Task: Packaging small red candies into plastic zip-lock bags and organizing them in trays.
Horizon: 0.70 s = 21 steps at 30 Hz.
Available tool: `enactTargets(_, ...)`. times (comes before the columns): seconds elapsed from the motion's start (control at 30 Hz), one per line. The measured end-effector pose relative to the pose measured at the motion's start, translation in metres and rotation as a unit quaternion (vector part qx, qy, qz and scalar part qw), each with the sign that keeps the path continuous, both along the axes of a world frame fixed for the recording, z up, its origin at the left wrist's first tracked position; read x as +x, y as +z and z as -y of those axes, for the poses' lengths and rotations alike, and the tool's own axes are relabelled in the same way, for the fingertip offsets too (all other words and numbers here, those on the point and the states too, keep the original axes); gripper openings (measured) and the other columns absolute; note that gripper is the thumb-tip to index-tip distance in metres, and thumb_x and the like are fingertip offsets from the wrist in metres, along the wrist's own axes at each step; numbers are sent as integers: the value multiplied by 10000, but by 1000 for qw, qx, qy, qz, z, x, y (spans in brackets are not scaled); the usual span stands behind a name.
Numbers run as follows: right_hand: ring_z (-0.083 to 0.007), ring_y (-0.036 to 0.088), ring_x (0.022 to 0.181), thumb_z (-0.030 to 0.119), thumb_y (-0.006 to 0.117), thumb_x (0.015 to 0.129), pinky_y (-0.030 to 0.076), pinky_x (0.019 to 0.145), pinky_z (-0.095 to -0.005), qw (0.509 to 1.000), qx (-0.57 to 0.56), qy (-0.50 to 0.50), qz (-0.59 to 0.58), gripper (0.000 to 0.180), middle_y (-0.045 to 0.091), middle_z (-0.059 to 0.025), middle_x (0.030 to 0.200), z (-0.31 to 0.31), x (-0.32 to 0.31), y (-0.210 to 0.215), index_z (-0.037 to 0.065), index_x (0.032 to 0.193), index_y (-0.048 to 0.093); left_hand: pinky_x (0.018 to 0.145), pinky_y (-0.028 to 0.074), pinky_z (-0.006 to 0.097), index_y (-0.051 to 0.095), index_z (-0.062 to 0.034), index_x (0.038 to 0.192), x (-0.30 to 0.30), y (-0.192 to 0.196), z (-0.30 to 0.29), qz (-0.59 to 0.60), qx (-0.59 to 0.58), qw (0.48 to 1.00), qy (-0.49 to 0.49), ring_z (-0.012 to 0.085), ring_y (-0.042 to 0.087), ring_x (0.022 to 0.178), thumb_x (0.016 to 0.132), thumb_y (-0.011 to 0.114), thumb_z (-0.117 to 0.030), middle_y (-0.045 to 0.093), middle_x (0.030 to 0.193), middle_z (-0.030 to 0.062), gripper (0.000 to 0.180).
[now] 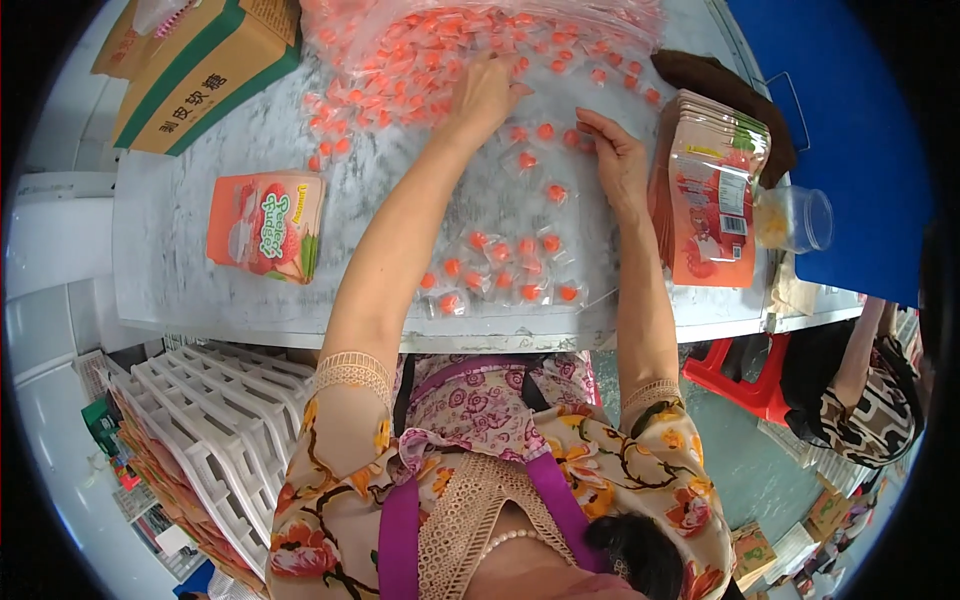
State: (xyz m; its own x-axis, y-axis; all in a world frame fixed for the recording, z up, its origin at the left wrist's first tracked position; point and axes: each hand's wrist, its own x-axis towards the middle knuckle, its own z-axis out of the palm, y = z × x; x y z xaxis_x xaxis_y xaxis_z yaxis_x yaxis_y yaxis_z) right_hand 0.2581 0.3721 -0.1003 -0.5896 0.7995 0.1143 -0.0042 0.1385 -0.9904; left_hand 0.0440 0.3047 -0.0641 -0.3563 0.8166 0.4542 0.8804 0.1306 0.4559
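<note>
A large heap of small red candies in clear wrappers (405, 80) covers the far part of the table. My left hand (487, 95) reaches over the right side of this heap, fingers at the candies and thumb held apart. To its right, my right hand (622, 165) is low over the table, index finger stretched out and fingers apart. Its fingertips are right by a wrapped candy (571, 137); whether they touch the wrapper I cannot tell. A smaller group of wrapped candies (502, 252) lies between my forearms, near the table's front edge.
A clear plastic bag (600, 22) lies at the far edge. Left stand a cardboard box (190, 90) and pink printed pouches (265, 225). Right are a stack of pouches (710, 200), a clear jar (805, 220) and a brown cloth-like thing (720, 82). White crates (215, 420) stand below left; a red stool (730, 375) right.
</note>
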Motion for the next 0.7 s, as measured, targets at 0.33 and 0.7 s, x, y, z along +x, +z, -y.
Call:
enactTargets(0.33,-146,644,1008,-40,490,918,508,849,-270,987,121,20,101,331,680,-46,1152,-6,-10,2,59,1171,679,681,535,501,675,-35,910,-8,-5,-13,-91,-130,987,24,445,650,824,792,656,-109,666,919,224,141)
enactTargets(0.7,-310,603,983,-55,537,787,500,871,-376,912,351,57,207,407,667,-86,1159,19,-7,21,90,1138,682,844,510,373,730,-106,993,35,-7,78,43,-23,988,-144,289,611,1009,775,744,-150,653,1113,116,222)
